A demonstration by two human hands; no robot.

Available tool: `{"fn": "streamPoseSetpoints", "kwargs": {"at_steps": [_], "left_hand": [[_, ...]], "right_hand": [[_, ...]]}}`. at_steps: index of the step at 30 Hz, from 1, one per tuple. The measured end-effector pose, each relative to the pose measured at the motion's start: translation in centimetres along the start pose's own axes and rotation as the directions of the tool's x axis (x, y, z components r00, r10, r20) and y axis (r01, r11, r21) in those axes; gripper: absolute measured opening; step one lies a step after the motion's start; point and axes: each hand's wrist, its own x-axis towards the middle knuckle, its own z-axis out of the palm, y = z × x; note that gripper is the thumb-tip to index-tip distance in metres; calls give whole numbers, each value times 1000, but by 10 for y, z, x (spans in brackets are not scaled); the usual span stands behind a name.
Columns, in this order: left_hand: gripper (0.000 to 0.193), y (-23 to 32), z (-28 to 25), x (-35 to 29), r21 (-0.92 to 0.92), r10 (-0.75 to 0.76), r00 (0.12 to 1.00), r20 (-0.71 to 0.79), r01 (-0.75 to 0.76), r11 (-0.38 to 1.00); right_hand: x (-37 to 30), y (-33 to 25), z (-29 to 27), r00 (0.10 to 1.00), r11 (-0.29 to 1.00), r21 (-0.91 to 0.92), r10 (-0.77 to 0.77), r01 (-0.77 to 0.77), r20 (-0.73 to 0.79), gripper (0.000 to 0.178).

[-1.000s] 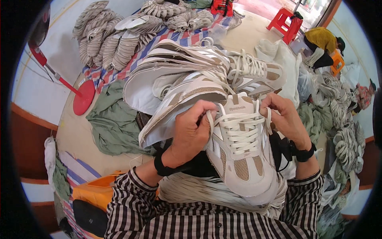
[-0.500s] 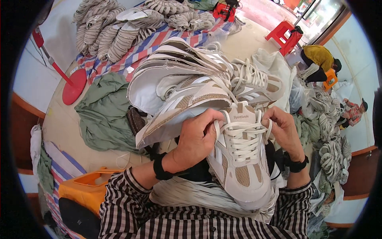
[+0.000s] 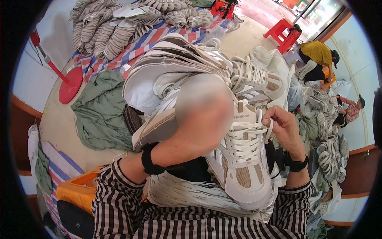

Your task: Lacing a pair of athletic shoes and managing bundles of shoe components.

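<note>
A beige and white laced shoe upper [image 3: 247,179] rests over my lap, toe toward me. White shoelace [image 3: 243,144] zigzags up its front to the tongue [image 3: 243,113]. My right hand [image 3: 284,128] pinches a loop of the lace beside the upper's right edge, thumb and fingers closed. My left hand [image 3: 203,119] is over the upper's left side, in front of the stacked uppers; its fingers are blurred out, so what it holds cannot be seen. Behind it lies a stack of unsewn-bottom shoe uppers [image 3: 153,63], with another laced upper [image 3: 260,81] to the right.
A bundle of white laces [image 3: 179,195] lies in my lap. Green cloth [image 3: 99,111] and an orange stool [image 3: 77,187] are at left. Piles of uppers [image 3: 107,32] cover a striped sheet. Two people [image 3: 318,55] sit at right near more piles [image 3: 328,151] and a red stool [image 3: 281,36].
My left hand has risen and turned over the upper, now blurred; before, it pinched the lace at the left edge. My right hand stays at the lace.
</note>
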Motion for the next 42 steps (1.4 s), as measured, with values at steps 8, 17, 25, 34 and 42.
{"fn": "streamPoseSetpoints", "kwargs": {"at_steps": [8, 17, 25, 34, 42], "left_hand": [[12, 5, 2, 1, 116, 64, 996, -58, -57, 992], [8, -10, 2, -13, -137, -179, 983, -49, 170, 976], [14, -2, -5, -15, -200, -303, 949, 84, 314, 928], [15, 3, 2, -8, -187, -275, 959, 74, 284, 940], [15, -7, -2, -9, -205, -287, 957, 44, 290, 935]], "right_hand": [[-2, 8, -4, 1000, 1000, 18, -17, 17, 9, 7], [17, -18, -1, 979, 968, 208, -103, 139, -174, 11], [44, -26, 35, 884, 810, -358, -396, 464, 249, 10], [44, -11, 43, 939, 930, -173, -294, 325, 180, 12], [46, -15, 45, 951, 938, -196, -252, 286, 180, 16]]}}
